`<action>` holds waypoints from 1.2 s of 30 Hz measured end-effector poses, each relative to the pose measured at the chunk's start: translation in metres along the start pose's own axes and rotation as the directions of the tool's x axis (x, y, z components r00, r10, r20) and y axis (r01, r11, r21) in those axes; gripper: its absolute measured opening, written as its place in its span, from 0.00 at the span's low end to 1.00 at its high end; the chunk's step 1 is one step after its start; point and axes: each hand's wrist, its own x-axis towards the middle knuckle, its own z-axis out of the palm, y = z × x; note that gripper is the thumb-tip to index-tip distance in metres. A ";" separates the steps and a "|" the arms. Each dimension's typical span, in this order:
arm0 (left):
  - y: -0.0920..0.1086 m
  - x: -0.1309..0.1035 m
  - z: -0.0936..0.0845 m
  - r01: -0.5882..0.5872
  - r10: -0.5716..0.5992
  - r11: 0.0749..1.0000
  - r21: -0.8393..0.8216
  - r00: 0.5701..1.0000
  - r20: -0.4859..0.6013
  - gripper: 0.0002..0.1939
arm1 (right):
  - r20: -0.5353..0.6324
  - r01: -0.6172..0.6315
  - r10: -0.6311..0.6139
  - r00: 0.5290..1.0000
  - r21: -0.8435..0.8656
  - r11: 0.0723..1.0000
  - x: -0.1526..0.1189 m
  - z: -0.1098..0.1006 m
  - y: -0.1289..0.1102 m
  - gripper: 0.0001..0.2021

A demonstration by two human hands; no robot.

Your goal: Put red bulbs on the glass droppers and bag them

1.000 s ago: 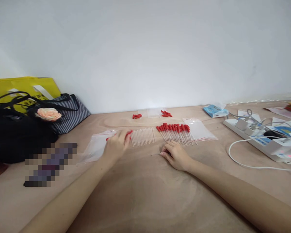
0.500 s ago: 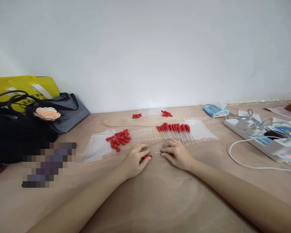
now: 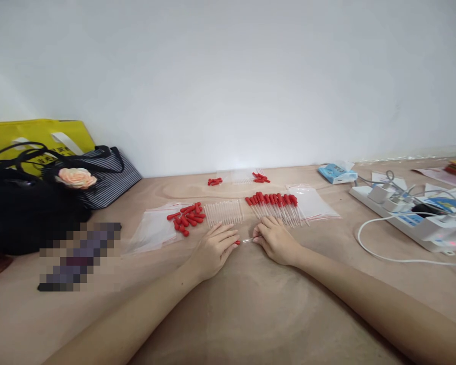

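Observation:
Low over the table, my left hand is closed round a red rubber dropper bulb, and only the bulb's tip shows past the fingers. Facing it, my right hand pinches a thin clear glass tube that points left at the bulb, with a small gap between them. Beyond my hands lies a row of clear tubes. To its left is a pile of loose red bulbs. On its right, droppers with red bulbs fitted lie side by side.
Plastic bags lie on both sides. Farther back are more red bulbs and a bag of tubes. A power strip with cables and a tissue pack sit right; handbags stand left.
My left fingers have closed further over the red bulb, hiding most of it. My right hand has shifted slightly, and more of the glass tube shows.

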 end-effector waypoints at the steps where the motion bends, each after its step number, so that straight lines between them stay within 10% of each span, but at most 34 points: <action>1: 0.000 0.000 0.000 -0.003 0.003 1.000 0.005 1.000 0.002 0.13 | -0.008 -0.003 0.003 1.000 0.003 1.000 -0.001 0.000 0.000 0.05; 18: 0.003 0.000 -0.002 0.020 -0.024 0.998 -0.067 0.998 -0.054 0.10 | -0.105 0.156 -0.153 0.983 0.022 0.988 -0.007 -0.002 -0.011 0.07; 36: 0.012 0.001 -0.004 -0.046 0.032 0.989 -0.141 0.995 -0.095 0.07 | -0.329 0.412 -0.471 0.818 -0.237 0.880 -0.006 0.000 -0.018 0.12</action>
